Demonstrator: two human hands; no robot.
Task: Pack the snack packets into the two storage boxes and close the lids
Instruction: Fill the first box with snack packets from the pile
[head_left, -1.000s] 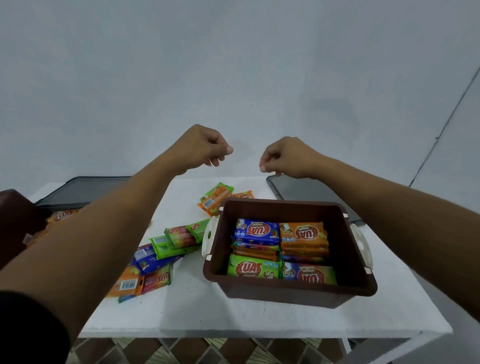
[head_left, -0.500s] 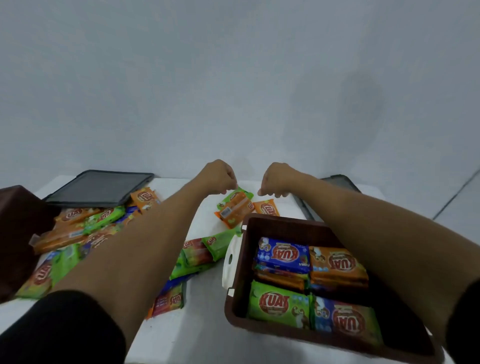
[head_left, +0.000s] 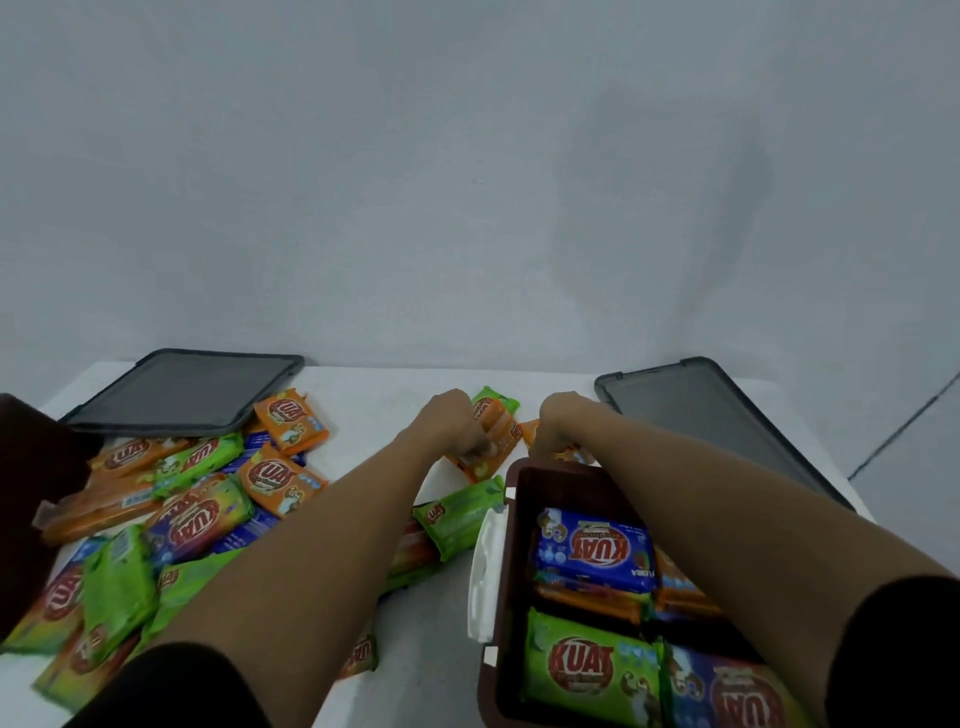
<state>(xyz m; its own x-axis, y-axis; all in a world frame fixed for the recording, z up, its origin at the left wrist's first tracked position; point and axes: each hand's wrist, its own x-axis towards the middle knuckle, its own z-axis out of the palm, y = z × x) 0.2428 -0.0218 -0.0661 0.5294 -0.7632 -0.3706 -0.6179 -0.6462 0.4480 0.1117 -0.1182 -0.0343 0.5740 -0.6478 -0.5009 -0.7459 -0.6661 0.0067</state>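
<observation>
My left hand (head_left: 451, 427) grips a stack of orange and green snack packets (head_left: 494, 437) on the white table (head_left: 384, 400), just beyond the open brown box (head_left: 511, 512). My right hand (head_left: 563, 422) is curled down over a small orange packet (head_left: 525, 432) at the box's far rim; its fingertips are hidden. The box holds a blue packet (head_left: 592, 551), a green packet (head_left: 587, 670) and several more. A loose pile of packets (head_left: 197, 499) covers the table's left side. A second brown box (head_left: 31, 493) shows at the left edge.
Two dark grey lids lie flat at the back, the left lid (head_left: 182, 389) and the right lid (head_left: 727, 421). A green packet (head_left: 462, 514) lies beside the box's white latch (head_left: 485, 566). A plain wall stands behind the table.
Both hands have dropped from above the table onto the packets behind the box, and the left hand has taken hold of them. The view has tilted down and moved closer.
</observation>
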